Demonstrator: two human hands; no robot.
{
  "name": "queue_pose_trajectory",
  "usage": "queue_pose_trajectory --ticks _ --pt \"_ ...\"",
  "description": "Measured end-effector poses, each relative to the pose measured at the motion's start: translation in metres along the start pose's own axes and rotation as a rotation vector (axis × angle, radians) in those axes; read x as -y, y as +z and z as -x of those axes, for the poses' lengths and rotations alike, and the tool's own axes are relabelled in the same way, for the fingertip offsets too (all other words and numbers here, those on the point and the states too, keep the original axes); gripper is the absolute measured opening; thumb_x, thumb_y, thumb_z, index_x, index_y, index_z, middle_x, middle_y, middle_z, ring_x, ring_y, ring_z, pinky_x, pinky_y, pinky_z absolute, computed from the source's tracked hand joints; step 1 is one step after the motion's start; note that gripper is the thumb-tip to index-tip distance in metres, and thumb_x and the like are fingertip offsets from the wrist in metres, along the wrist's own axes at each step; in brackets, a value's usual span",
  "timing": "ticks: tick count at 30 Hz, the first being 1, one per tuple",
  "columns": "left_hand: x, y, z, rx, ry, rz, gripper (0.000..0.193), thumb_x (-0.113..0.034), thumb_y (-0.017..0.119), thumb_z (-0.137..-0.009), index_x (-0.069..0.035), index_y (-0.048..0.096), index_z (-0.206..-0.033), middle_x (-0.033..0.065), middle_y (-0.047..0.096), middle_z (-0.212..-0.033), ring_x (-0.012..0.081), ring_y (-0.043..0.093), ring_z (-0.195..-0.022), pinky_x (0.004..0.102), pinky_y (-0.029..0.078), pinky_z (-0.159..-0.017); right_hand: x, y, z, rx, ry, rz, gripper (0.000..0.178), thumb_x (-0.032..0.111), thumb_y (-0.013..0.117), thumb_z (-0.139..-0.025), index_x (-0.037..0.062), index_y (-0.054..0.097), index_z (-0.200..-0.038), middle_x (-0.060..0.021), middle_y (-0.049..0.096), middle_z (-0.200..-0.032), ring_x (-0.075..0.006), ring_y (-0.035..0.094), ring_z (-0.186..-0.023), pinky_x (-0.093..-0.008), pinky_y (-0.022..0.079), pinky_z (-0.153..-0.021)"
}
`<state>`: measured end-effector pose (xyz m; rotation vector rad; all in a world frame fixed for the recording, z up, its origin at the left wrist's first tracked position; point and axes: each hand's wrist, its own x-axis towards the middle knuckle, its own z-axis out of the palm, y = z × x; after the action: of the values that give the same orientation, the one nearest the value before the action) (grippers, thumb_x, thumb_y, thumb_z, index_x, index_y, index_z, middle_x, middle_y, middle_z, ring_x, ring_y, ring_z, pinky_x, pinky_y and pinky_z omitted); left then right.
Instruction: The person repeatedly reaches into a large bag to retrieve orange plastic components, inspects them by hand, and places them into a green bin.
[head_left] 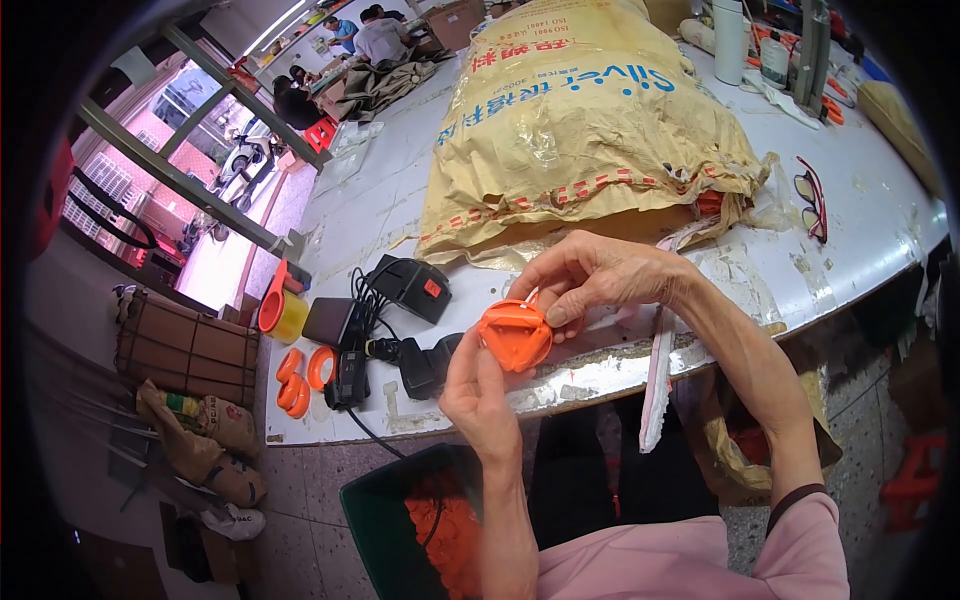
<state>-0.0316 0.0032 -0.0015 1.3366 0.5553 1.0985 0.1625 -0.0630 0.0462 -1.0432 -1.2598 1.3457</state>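
Note:
A round orange plastic part (pixel 516 337) with a raised triangular shape on its face is held above the front edge of the table. My left hand (pixel 480 397) pinches its lower left side between the fingertips. On its upper right side, the thumb and fingers of my right hand (pixel 592 283) close around the rim. Something thin and pale sticks up at the top of the part, too small to name. Several orange rings (pixel 322 368) lie on the tabletop to the left. Below my left forearm, a green bin (pixel 362 540) holds a heap of orange pieces (pixel 437 535).
A large yellow sack (pixel 585 130) fills the table's middle. Black power adapters with cables (pixel 410 287) lie left of my hands, beside a yellow and orange cup (pixel 287 312). A white strip (pixel 656 385) hangs over the front edge. Glasses (pixel 815 200) lie at right. People sit far off.

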Motion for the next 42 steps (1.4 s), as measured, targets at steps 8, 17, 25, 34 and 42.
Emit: queue_pose_trajectory --ticks 8,17,25,34,42 --pt "-0.002 0.003 0.004 0.01 0.014 -0.032 0.03 -0.007 0.051 -0.094 0.01 0.053 -0.118 0.0146 0.062 -0.104 0.0167 0.065 -0.082 0.0245 0.058 -0.057 0.002 0.0 0.004 -0.025 0.026 0.066 0.041 0.001 0.066 -0.079 -0.0056 0.055 -0.118 -0.0053 0.063 -0.079 -0.0098 0.06 -0.07 -0.0241 0.052 -0.068" --pt "-0.008 -0.033 0.049 0.064 -0.118 0.055 0.028 -0.005 0.049 -0.094 0.008 0.056 -0.118 0.0114 0.063 -0.104 0.0148 0.062 -0.082 0.027 0.053 -0.07 0.007 0.006 -0.006 -0.145 0.088 0.139 0.042 -0.003 0.065 -0.075 -0.0059 0.054 -0.116 -0.0133 0.068 -0.088 -0.0163 0.065 -0.082 -0.0252 0.052 -0.072" --pt "0.06 -0.145 0.141 -0.137 -0.603 -0.084 0.03 -0.012 0.051 -0.094 0.006 0.055 -0.118 0.0145 0.063 -0.107 0.0196 0.066 -0.083 0.0291 0.058 -0.065 0.001 0.005 -0.008 -0.453 -0.017 0.521 0.035 0.007 0.062 -0.079 0.0 0.06 -0.113 -0.0092 0.067 -0.093 -0.0136 0.063 -0.088 -0.0252 0.05 -0.079" --pt "0.217 -0.359 0.281 -1.201 -0.931 -0.429 0.028 -0.006 0.046 -0.089 0.001 0.057 -0.114 0.0155 0.057 -0.112 0.0282 0.063 -0.087 0.0336 0.06 -0.058 -0.02 0.002 -0.011 -0.545 -0.187 0.749 0.03 0.004 0.062 -0.085 0.0027 0.061 -0.115 -0.0081 0.065 -0.105 -0.0141 0.061 -0.1 -0.0269 0.048 -0.09" --pt "0.271 -0.385 0.291 -1.421 -1.135 -0.409 0.02 -0.003 0.048 -0.084 0.0 0.061 -0.099 0.0137 0.058 -0.1 0.029 0.061 -0.078 0.0354 0.057 -0.052 -0.027 -0.003 -0.011 -0.598 -0.116 0.76 0.029 0.005 0.062 -0.086 0.0032 0.061 -0.115 -0.0076 0.065 -0.105 -0.0137 0.061 -0.1 -0.0262 0.049 -0.088"
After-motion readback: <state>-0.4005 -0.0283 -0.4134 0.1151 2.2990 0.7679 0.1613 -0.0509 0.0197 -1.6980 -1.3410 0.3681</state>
